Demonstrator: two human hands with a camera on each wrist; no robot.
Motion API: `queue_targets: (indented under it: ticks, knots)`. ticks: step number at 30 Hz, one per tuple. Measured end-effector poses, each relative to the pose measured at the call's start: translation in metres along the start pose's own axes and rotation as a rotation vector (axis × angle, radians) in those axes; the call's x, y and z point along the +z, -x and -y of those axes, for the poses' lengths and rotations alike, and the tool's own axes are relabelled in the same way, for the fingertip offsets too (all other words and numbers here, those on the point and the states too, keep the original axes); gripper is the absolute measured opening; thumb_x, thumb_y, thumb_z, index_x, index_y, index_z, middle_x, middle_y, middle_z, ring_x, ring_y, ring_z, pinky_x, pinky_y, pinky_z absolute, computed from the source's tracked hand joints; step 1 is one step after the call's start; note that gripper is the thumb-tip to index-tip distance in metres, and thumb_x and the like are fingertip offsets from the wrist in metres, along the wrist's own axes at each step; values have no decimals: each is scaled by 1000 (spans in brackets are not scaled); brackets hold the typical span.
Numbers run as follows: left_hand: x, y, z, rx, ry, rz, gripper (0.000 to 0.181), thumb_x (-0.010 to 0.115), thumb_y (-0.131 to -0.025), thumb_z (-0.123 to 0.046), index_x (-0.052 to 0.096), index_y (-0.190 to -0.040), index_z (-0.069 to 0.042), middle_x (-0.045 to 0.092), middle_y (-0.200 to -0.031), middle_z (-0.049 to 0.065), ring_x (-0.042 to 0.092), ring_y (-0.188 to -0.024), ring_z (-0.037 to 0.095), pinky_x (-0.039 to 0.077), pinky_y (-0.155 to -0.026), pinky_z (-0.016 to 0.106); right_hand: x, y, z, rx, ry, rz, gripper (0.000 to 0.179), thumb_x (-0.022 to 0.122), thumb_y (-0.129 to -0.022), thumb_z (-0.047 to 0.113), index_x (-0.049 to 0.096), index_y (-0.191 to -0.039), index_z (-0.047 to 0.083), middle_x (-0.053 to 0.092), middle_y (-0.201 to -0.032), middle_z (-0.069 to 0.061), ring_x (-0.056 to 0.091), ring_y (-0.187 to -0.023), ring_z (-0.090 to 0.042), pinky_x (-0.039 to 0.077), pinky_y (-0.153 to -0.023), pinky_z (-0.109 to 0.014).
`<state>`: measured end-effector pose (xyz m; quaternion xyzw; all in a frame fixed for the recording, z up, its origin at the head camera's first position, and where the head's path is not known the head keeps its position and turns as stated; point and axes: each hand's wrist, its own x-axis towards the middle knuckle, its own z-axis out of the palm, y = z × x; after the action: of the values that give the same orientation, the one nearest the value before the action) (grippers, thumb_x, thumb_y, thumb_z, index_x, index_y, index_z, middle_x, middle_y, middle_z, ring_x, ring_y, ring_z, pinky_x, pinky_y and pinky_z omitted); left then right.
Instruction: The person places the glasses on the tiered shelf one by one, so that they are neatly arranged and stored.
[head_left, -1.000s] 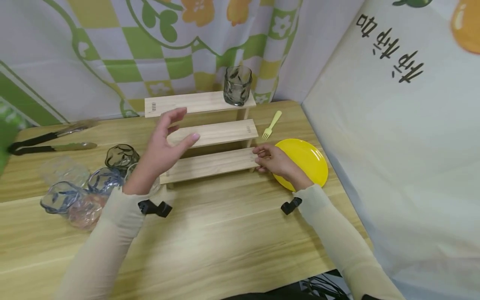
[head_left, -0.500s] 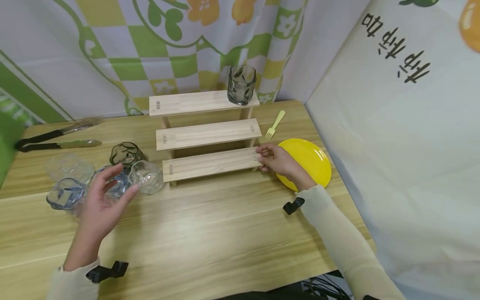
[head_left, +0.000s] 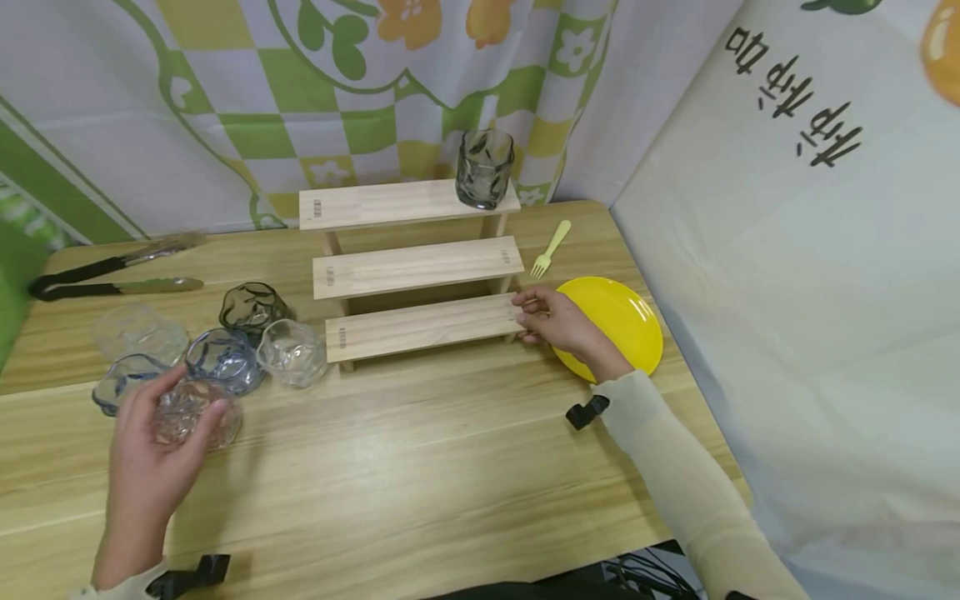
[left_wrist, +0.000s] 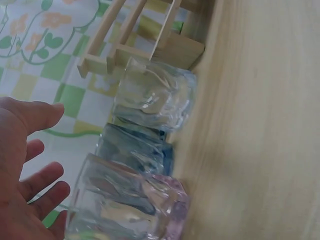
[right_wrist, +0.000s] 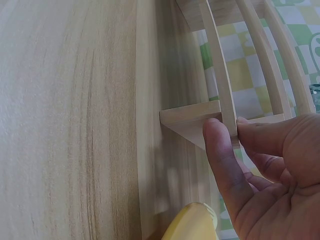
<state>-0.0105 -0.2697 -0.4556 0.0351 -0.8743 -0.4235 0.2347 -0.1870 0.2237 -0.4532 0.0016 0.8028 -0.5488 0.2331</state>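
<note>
In the head view, the left hand (head_left: 150, 450) covers part of the pink glass (head_left: 187, 410) and part of a blue glass (head_left: 120, 385); its sleeve (head_left: 126, 587) is cut off by the bottom edge. The right hand (head_left: 561, 323) hides a front corner of the rack (head_left: 420, 327) and some of the yellow plate (head_left: 618, 325). The printed marks (head_left: 342, 338) are too small to read. One tip of the tongs (head_left: 90, 272) is blurred. In the left wrist view, the bottom edge crops the pink glass.

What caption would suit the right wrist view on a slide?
Right hand pinches the lowest wooden shelf near a yellow plate.
</note>
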Motion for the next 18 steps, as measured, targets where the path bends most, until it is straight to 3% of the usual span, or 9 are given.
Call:
queue_targets:
  ticks: [9,18]
  knots:
    - [1,12,9,-63,37,-106,61,82,-79,4,61,-136,-1,47,-123,-21,44,-117,5,34,-105,21,1,0,0,4,0,-7,29,58,-103,5,55,-133,5,52,-124,-19,65,-100,-41,58,-86,-45]
    - [3,17,12,-117,60,-156,53,78,-84,2,61,-134,-1,47,-119,-21,48,-112,8,40,-88,16,1,0,1,8,7,-14,30,58,-103,4,55,-133,3,52,-124,-20,66,-100,-41,57,-87,-47]
